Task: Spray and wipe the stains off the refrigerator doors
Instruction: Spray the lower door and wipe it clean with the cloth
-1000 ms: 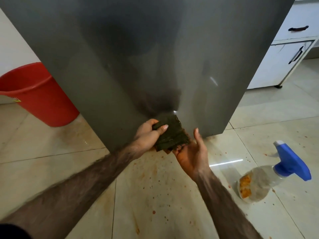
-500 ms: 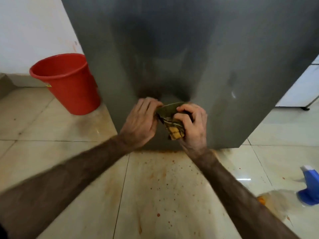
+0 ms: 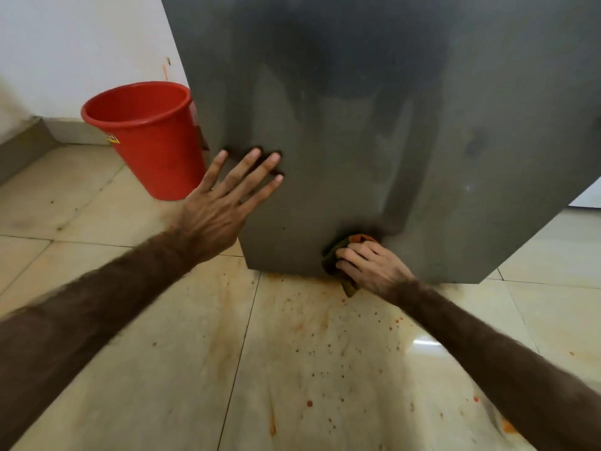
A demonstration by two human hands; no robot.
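2 hands on door [image 3: 374, 141]: left hand [image 3: 221, 203] flat, fingers spread, bracing; right hand [image 3: 370, 268] clenched round cloth [image 3: 335, 255], pressed at door's bottom edge. Door face mostly stain-free, smeary; lowest strip likely last. Floor [image 3: 292, 353] spattered orange. Sprayer unseen.

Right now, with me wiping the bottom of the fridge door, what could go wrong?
The green cloth in your right hand already shows orange staining, so it may smear the refrigerator door rather than clean it. The floor beneath is spattered orange and looks glossy, possibly slippery. Your left hand, pressed flat on the door, may leave prints.
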